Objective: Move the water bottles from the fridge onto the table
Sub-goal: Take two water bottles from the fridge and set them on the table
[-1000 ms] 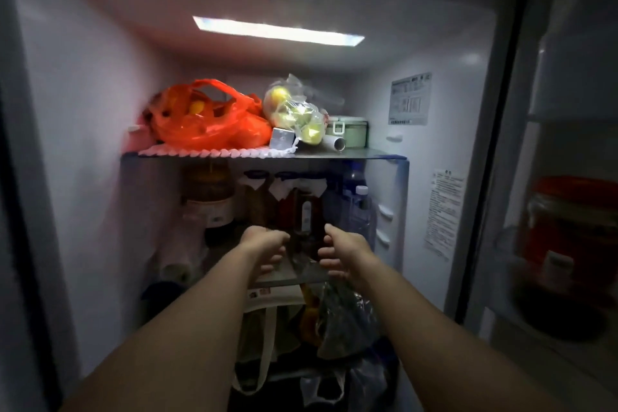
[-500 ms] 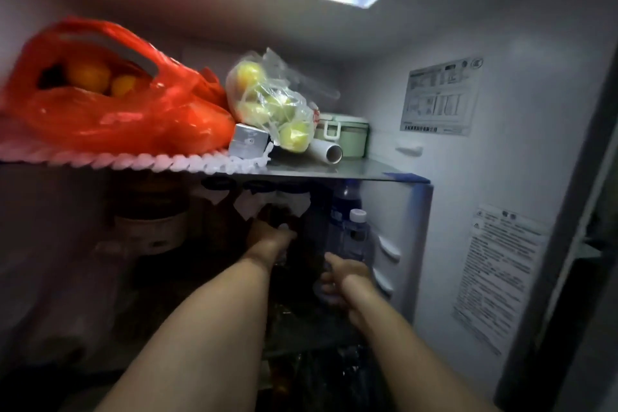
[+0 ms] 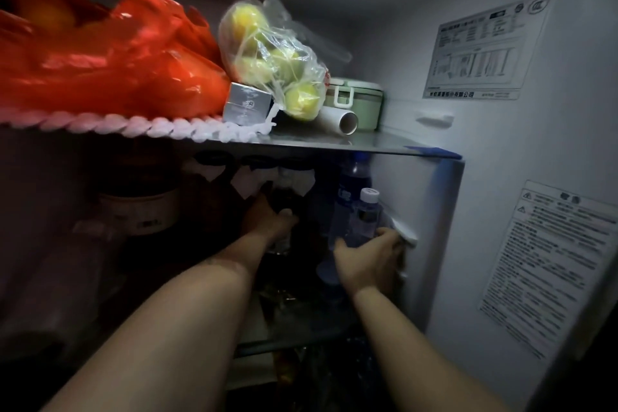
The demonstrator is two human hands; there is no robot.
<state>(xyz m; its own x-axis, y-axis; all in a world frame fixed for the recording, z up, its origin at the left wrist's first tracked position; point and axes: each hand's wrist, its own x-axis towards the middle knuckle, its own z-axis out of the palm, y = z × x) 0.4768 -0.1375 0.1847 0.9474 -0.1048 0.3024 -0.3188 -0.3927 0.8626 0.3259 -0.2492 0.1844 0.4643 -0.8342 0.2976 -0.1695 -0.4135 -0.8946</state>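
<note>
Early stage: your right hand [image 3: 371, 261] wraps its fingers [image 3: 389, 235] around the white-capped water bottle [image 3: 363, 217] at 3 o'clock. Your left hand [image 3: 267, 219] grips a dim bottle [image 3: 284, 211] at 12 o'clock; nothing has left the fridge shelf [image 3: 301, 324].

Dark jars [image 3: 214, 211] crowd the lower shelf's left and middle. Glass shelf [image 3: 334, 144] caps headroom low; side wall [image 3: 428, 211] hems the right.

Red bag [image 3: 100, 70], yellow-green fruit [image 3: 301, 100], white-capped clear bottle [image 3: 364, 214]

Dim, soft blur (lower shelf darkest), edges warped.
</note>
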